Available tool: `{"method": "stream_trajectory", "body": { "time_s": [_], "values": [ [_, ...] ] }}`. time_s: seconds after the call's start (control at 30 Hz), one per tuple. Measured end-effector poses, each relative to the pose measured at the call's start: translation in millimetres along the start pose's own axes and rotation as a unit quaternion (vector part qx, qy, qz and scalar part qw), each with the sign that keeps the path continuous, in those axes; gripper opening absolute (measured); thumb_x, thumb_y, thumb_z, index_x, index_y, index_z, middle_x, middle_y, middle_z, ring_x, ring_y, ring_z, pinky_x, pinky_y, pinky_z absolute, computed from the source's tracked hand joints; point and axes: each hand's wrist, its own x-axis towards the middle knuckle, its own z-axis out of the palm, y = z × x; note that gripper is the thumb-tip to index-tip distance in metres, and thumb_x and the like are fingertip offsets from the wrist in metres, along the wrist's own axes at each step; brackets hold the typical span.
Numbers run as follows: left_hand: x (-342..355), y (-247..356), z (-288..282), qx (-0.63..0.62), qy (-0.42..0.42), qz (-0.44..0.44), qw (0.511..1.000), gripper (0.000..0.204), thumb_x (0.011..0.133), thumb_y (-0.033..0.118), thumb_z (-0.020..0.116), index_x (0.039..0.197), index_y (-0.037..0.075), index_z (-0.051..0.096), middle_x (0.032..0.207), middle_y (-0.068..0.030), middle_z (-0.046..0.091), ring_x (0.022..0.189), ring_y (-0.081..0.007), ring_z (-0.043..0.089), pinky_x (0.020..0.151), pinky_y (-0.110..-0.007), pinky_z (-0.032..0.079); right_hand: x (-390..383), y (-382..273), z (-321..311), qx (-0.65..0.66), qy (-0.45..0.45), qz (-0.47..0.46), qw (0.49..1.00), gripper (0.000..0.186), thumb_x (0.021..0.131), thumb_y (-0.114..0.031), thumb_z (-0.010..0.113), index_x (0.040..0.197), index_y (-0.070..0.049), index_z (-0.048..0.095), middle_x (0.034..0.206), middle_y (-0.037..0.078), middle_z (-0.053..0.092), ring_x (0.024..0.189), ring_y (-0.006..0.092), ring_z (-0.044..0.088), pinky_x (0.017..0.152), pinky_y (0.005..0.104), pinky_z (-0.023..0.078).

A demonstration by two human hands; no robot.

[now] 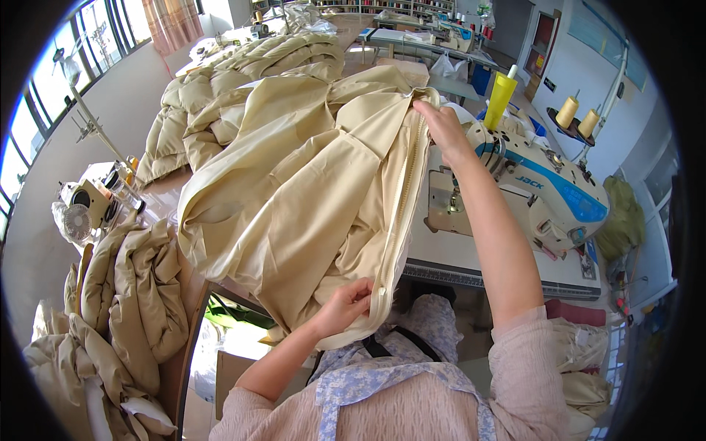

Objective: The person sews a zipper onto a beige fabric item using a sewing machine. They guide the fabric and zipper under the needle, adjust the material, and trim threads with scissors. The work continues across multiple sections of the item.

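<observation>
A beige garment piece is stretched across the sewing table in front of me. Along its right edge runs a pale zipper, pulled into a nearly straight line between my hands. At its far end, my right hand pinches the top corner, arm reaching forward. Close to my body, my left hand grips the garment's lower edge beside the zipper's near end. Some of the left fingers are hidden in the cloth. To the right of the garment stands a white and blue sewing machine, its needle area apart from the cloth.
Puffy beige jackets are heaped behind the garment. More beige padded pieces hang at the left near a small fan. Yellow thread cones stand at the right, and a yellow holder rises by the machine.
</observation>
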Motion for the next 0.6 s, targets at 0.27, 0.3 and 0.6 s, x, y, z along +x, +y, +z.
{"method": "stream_trajectory", "body": {
  "time_s": [0.27, 0.3, 0.6],
  "values": [
    [-213.5, -12.0, -102.5, 0.133, 0.224, -0.176, 0.949, 0.013, 0.102, 0.003, 0.061, 0.113, -0.003, 0.067, 0.097, -0.0039, 0.071, 0.091, -0.0124, 0.068, 0.085, -0.029, 0.055, 24.2, 25.0, -35.3, -0.298, -0.096, 0.172, 0.934, 0.052, 0.097, -0.054, 0.057, 0.095, -0.005, 0.073, 0.090, 0.010, 0.075, 0.075, 0.0244, 0.075, 0.059, 0.0353, 0.056],
    [-221.1, 10.9, -113.9, 0.163, 0.253, -0.107, 0.948, 0.012, 0.102, 0.003, 0.061, 0.112, -0.002, 0.068, 0.096, -0.0031, 0.071, 0.090, -0.0110, 0.067, 0.083, -0.028, 0.055, 20.4, 25.7, -28.7, -0.516, -0.095, 0.076, 0.848, 0.058, 0.097, -0.060, 0.055, 0.098, -0.005, 0.075, 0.094, 0.012, 0.076, 0.081, 0.0290, 0.075, 0.064, 0.0384, 0.057],
    [-81.3, 159.0, -95.6, 0.292, 0.038, 0.060, 0.954, 0.016, 0.102, 0.013, 0.064, 0.111, 0.001, 0.068, 0.097, -0.0066, 0.071, 0.087, -0.0145, 0.063, 0.083, -0.031, 0.052, -189.5, -56.0, 91.1, -0.236, -0.377, -0.405, 0.799, 0.066, 0.095, -0.049, 0.069, 0.144, -0.006, 0.056, 0.120, 0.016, 0.070, 0.113, 0.0288, 0.066, 0.095, 0.0392, 0.052]
  ]
}}
